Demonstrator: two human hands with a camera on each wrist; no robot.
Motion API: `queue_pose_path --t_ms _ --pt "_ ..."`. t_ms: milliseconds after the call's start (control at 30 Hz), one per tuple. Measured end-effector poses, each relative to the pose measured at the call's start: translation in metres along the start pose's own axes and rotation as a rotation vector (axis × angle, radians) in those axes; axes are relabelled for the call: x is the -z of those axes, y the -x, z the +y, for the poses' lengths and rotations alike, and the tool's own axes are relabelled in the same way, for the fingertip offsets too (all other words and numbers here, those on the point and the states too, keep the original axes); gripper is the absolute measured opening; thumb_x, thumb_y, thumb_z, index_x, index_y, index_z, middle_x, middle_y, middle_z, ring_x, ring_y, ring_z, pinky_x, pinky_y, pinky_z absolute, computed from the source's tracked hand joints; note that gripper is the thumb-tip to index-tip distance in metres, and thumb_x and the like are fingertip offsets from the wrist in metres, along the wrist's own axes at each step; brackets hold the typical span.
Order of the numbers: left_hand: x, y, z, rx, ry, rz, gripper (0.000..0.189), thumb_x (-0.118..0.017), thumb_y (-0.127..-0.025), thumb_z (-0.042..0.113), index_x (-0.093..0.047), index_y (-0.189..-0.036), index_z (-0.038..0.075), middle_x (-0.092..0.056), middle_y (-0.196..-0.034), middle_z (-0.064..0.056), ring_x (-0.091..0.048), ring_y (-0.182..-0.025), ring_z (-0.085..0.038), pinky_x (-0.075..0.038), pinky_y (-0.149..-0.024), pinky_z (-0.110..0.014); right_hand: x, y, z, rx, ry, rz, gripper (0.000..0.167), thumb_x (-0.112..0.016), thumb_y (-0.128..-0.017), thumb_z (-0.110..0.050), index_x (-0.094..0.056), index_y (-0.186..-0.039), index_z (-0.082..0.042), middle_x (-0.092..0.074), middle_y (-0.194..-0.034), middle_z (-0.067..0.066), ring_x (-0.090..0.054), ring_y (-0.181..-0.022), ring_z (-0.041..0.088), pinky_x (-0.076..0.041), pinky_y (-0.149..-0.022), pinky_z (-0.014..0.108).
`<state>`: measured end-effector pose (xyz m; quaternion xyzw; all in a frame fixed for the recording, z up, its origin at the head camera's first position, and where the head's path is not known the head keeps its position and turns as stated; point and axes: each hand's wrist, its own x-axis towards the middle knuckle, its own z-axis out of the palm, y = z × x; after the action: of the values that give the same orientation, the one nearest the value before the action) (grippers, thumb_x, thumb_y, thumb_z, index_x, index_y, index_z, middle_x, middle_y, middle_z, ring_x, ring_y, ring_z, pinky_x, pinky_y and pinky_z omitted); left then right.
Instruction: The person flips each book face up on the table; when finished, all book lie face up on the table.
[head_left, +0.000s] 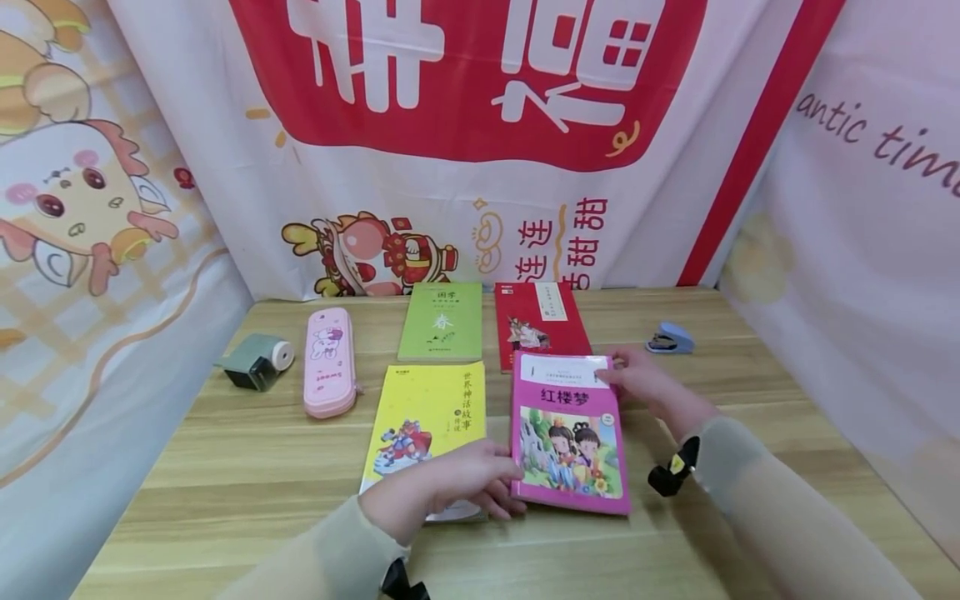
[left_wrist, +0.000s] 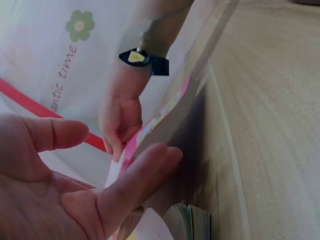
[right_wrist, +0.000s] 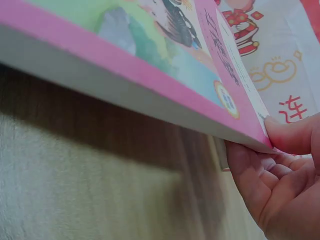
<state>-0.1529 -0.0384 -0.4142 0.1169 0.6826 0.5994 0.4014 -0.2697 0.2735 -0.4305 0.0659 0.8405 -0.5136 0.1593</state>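
Note:
A pink book [head_left: 570, 442] with two cartoon figures on its cover is held above the table, as the gap and shadow under it in the right wrist view show. My right hand [head_left: 652, 387] pinches its upper right corner, thumb [right_wrist: 290, 135] on the cover and fingers underneath. By the lower left edge of that book is my left hand [head_left: 465, 483], over the yellow book [head_left: 427, 408]. In the left wrist view its thumb stands apart from the fingers; whether they touch the pink book is hard to tell.
A green book [head_left: 442, 321] and a red book [head_left: 536, 321] lie at the back. Leftward are a pink pencil case [head_left: 330, 362] and a green box-like item [head_left: 258, 358] with a white round part. A blue stapler [head_left: 670, 337] sits at the right. Printed cloth [head_left: 450, 183] hangs behind.

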Motion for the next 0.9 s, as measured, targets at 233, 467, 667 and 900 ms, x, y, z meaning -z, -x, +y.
queue_pose_path --t_ms 233,467,667,900 --pt "-0.01 0.008 0.001 0.035 -0.111 0.011 0.03 -0.059 -0.096 0.02 -0.058 -0.114 -0.004 -0.067 -0.095 -0.017 -0.067 -0.092 -0.036 -0.06 -0.073 -0.041 -0.01 -0.009 0.014 0.037 0.056 -0.04 0.046 -0.062 -0.097 -0.014 -0.045 -0.135 0.005 -0.057 -0.119 0.025 -0.065 -0.087 0.027 -0.057 -0.071 0.036" --pt "-0.013 0.009 -0.001 0.06 -0.159 0.033 0.033 -0.06 -0.097 0.024 -0.058 -0.116 -0.003 -0.065 -0.095 -0.015 -0.067 -0.09 -0.034 -0.06 -0.07 -0.041 -0.015 -0.009 0.018 0.025 0.053 -0.053 0.045 -0.063 -0.095 -0.01 -0.047 -0.134 0.006 -0.06 -0.113 0.023 -0.066 -0.083 0.027 -0.058 -0.069 0.037" --pt "-0.013 0.016 0.007 0.023 -0.191 0.052 0.032 -0.059 -0.097 0.024 -0.063 -0.112 -0.004 -0.066 -0.095 -0.017 -0.069 -0.086 -0.034 -0.061 -0.068 -0.043 -0.017 -0.004 0.014 0.014 0.083 -0.012 0.042 -0.065 -0.094 -0.011 -0.05 -0.13 0.004 -0.059 -0.112 0.021 -0.064 -0.085 0.026 -0.057 -0.068 0.035" --pt "0.005 0.029 0.026 -0.111 -0.268 0.132 0.047 -0.055 -0.1 0.026 -0.053 -0.136 -0.004 -0.065 -0.118 -0.019 -0.065 -0.104 -0.034 -0.057 -0.083 -0.047 -0.015 0.007 -0.007 0.089 0.207 0.121 0.039 -0.064 -0.096 -0.018 -0.053 -0.126 0.004 -0.057 -0.112 0.02 -0.057 -0.094 0.029 -0.055 -0.073 0.036"
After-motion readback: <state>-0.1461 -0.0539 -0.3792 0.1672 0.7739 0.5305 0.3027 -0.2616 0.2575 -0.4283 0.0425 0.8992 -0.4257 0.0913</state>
